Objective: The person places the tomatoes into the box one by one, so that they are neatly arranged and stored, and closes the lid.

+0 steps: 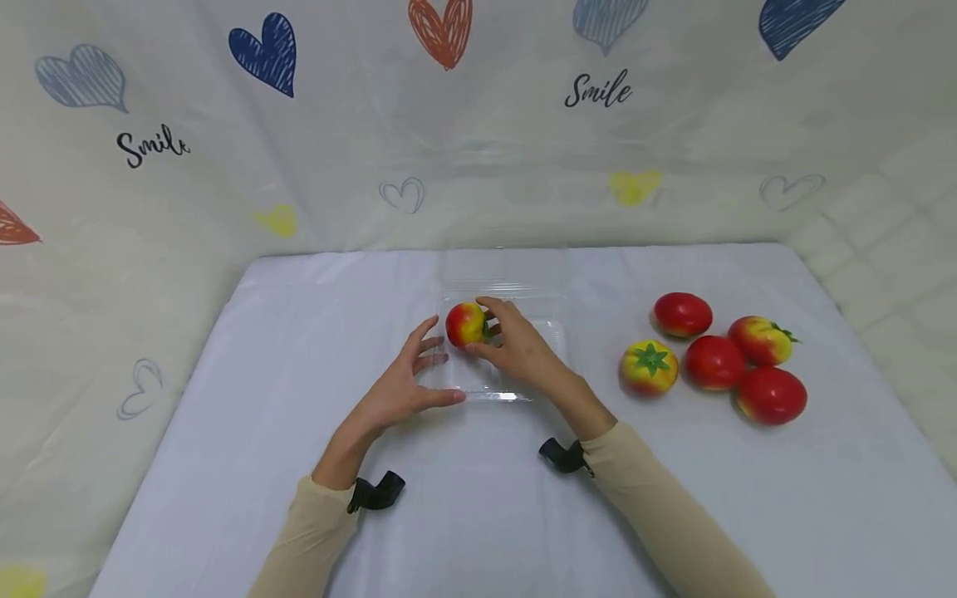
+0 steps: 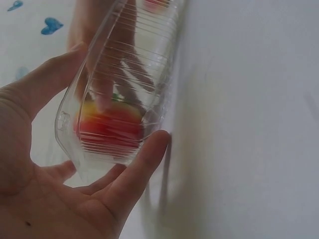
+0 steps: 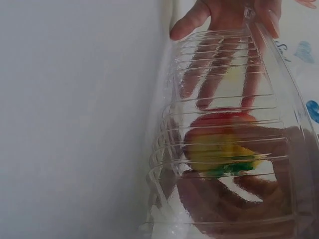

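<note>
A clear plastic box point(image 1: 516, 397) lies open near the back of the table, its lid folded back. In its left part is a red-and-yellow fruit point(image 1: 464, 325), its green stem facing right. My right hand point(image 1: 527, 350) grips this fruit from the right between thumb and fingers. Round the front left corner of the box, my left hand point(image 1: 399, 389) holds with spread, bent fingers. The left wrist view has that hand point(image 2: 65, 204) against the ribbed plastic wall point(image 2: 127, 55). Through the wall in the right wrist view, the fruit point(image 3: 219, 144) shows blurred beside my right fingers point(image 3: 214, 199).
On the right of the white-covered table point(image 1: 478, 515) sit several loose fruits: red ones point(image 1: 683, 315), a yellow-red one with a green star-shaped top point(image 1: 650, 368) and another with a leafy stem point(image 1: 758, 340). A heart-printed sheet point(image 1: 478, 124) hangs behind.
</note>
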`<state>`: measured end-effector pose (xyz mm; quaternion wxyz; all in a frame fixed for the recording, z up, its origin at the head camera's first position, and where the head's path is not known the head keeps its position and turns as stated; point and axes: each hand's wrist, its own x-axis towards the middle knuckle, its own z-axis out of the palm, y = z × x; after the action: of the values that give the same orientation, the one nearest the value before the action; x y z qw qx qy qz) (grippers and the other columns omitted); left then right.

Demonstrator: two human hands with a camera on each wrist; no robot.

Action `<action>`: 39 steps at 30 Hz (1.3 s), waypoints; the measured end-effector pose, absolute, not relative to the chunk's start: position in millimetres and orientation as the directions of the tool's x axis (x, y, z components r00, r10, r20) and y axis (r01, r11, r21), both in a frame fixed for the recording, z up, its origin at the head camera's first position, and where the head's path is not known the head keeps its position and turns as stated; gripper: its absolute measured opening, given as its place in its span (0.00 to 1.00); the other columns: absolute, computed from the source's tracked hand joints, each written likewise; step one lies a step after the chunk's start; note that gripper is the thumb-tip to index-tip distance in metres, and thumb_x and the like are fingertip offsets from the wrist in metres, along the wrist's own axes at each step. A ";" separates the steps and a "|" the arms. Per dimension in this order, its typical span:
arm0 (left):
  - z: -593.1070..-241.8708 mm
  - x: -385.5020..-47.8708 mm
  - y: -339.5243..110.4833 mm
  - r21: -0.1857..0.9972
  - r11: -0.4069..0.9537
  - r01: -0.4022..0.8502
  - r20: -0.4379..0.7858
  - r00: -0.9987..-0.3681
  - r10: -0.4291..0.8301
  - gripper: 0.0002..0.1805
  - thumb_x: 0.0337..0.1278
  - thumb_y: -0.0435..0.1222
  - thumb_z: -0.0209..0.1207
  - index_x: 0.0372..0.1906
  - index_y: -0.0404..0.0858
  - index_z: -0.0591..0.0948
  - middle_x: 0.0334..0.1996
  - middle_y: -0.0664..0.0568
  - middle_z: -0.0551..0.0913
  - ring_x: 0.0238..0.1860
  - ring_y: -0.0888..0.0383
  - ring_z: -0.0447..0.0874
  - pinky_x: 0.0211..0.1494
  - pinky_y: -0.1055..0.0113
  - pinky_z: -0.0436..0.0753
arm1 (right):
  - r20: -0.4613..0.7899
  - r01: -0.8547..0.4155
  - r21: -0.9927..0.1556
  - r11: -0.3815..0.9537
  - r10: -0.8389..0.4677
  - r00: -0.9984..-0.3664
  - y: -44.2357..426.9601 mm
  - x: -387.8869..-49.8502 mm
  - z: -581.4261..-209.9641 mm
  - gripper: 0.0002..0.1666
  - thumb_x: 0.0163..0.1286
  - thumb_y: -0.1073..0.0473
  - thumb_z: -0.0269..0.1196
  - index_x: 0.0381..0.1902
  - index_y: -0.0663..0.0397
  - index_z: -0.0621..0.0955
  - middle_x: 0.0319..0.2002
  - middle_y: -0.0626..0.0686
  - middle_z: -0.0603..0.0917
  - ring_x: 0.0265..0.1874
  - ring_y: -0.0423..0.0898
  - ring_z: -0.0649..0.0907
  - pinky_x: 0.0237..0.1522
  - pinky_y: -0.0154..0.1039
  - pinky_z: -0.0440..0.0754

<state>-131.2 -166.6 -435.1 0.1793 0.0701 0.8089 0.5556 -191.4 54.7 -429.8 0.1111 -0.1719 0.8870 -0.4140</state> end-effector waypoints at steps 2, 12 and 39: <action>-435.3 -131.0 -167.0 0.923 0.377 -0.084 -0.212 -0.925 0.315 0.63 0.52 0.44 0.78 0.84 0.60 0.46 0.81 0.48 0.59 0.79 0.44 0.66 0.76 0.37 0.69 | -0.060 -0.202 -0.775 0.599 -0.388 -0.920 53.0 -191.3 -429.6 0.46 0.68 0.54 0.73 0.77 0.52 0.64 0.69 0.58 0.74 0.62 0.56 0.81 0.62 0.50 0.85; -434.8 -129.7 -168.3 0.921 0.381 -0.082 -0.213 -0.924 0.317 0.62 0.53 0.44 0.77 0.84 0.63 0.46 0.81 0.49 0.60 0.79 0.45 0.66 0.73 0.40 0.75 | -0.070 -0.173 -0.780 0.602 -0.359 -0.931 46.6 -190.2 -428.1 0.40 0.70 0.52 0.71 0.74 0.55 0.67 0.71 0.57 0.75 0.63 0.55 0.81 0.68 0.51 0.81; -434.8 -130.0 -168.7 0.925 0.373 -0.080 -0.211 -0.921 0.327 0.61 0.54 0.43 0.76 0.83 0.64 0.46 0.81 0.48 0.59 0.79 0.44 0.66 0.71 0.42 0.78 | -0.093 -0.139 -0.786 0.603 -0.337 -0.937 44.5 -188.8 -424.3 0.39 0.70 0.51 0.72 0.73 0.53 0.69 0.69 0.57 0.77 0.63 0.55 0.82 0.65 0.50 0.83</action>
<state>-130.0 -168.7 -434.8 0.1833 0.0766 0.8079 0.5548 -188.8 44.5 -424.3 0.1166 -0.1340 0.8876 -0.4250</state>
